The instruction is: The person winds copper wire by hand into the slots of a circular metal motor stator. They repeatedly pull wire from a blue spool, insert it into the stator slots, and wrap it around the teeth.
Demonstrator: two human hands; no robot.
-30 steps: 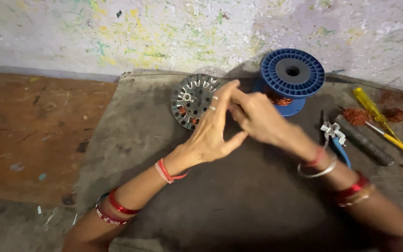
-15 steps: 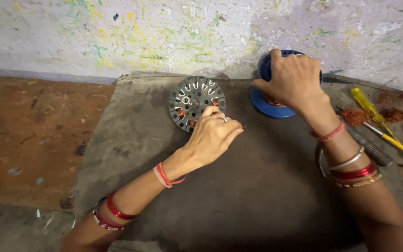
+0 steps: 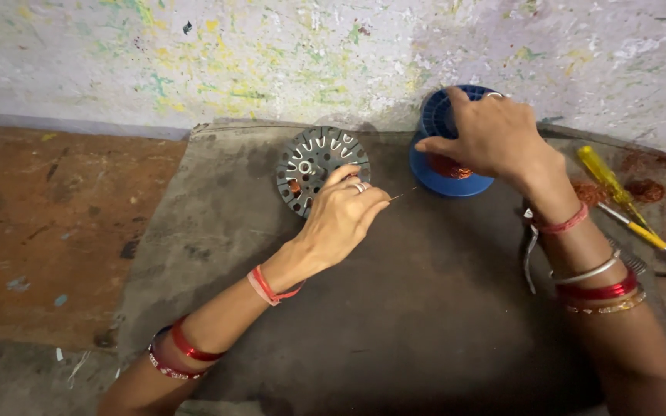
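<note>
A round grey slotted metal disc (image 3: 314, 166) with bits of copper winding lies on a dark cloth mat (image 3: 395, 308). My left hand (image 3: 344, 219) rests against the disc's right edge, fingers pinched on a thin copper wire (image 3: 404, 194) that runs right toward a blue plastic spool (image 3: 445, 166). My right hand (image 3: 495, 139) lies over the top of the spool and grips it. Copper wire shows under the spool's rim. Both wrists wear red bangles and thread.
Yellow-handled screwdrivers (image 3: 618, 200) lie at the right edge of the mat, near scraps of copper wire (image 3: 587, 192). Pliers (image 3: 529, 254) sit partly hidden behind my right forearm. A paint-spattered wall (image 3: 271, 62) rises behind; brown floor (image 3: 48, 223) lies left.
My hands, joined over the disc a second ago, have parted. The right hand moved right onto the blue spool; the left stays by the disc holding the wire.
</note>
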